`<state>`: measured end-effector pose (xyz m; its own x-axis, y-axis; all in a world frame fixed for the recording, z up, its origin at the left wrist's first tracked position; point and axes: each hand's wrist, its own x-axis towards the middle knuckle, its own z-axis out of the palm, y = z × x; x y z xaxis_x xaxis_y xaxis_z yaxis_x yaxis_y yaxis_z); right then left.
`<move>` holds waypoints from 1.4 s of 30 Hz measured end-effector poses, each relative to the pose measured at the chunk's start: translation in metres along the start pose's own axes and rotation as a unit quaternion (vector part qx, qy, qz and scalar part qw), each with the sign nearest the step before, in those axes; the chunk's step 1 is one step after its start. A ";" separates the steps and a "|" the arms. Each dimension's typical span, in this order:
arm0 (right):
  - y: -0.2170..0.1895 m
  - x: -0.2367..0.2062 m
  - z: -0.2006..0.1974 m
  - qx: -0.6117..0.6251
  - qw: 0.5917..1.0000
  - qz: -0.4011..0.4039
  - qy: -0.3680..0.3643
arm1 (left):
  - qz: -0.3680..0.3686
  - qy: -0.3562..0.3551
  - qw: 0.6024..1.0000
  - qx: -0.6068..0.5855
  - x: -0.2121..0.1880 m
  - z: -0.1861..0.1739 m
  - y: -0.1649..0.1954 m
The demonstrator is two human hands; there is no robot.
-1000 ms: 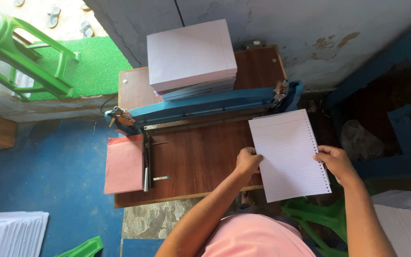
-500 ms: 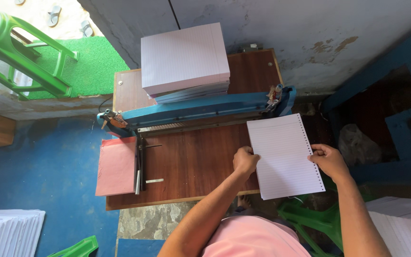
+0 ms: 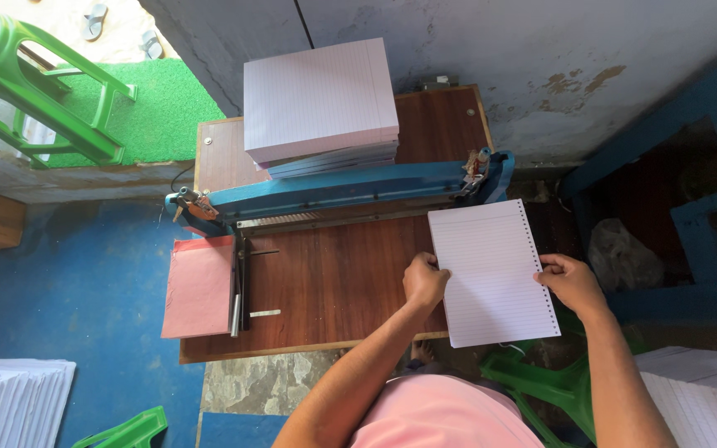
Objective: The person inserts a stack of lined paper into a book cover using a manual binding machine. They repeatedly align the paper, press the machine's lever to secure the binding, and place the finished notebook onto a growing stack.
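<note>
I hold a thin stack of lined white paper [image 3: 491,274] with a row of punched holes down its right edge. My left hand [image 3: 423,280] grips its left edge and my right hand [image 3: 570,280] grips its right edge. The sheets hang over the right end of a brown wooden table [image 3: 334,282], just in front of the blue punching machine [image 3: 334,192] that spans the table. A tall stack of lined paper [image 3: 319,99] rests behind the machine.
A pink card sheet [image 3: 198,286] lies at the table's left beside the machine's metal lever [image 3: 236,286]. More white paper piles sit at bottom left [image 3: 10,398] and bottom right [image 3: 699,390]. Green plastic stools [image 3: 35,91] stand around. A blue frame [image 3: 707,182] is at right.
The punched sheets have shifted slightly left and straightened between my hands; the view has moved a little too.
</note>
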<state>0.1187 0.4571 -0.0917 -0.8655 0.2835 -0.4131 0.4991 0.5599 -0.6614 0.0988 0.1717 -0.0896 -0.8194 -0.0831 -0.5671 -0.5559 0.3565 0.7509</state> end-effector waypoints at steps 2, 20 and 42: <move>0.003 0.001 0.001 -0.004 1.000 -0.004 0.003 | 0.007 0.008 1.000 0.011 -0.001 0.001 0.000; -0.005 -0.001 0.014 0.120 0.988 0.066 -0.078 | -0.058 -0.069 0.993 -0.079 -0.020 0.006 0.015; -0.277 -0.016 0.073 -0.095 0.805 -0.565 0.156 | 0.061 0.178 0.939 -0.290 0.031 -0.134 -0.023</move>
<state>-0.0026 0.2408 0.0520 -0.7458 -0.3258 0.5811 -0.6042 0.6981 -0.3841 0.0676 0.0366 -0.0787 -0.8195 -0.4163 -0.3938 -0.3535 -0.1735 0.9192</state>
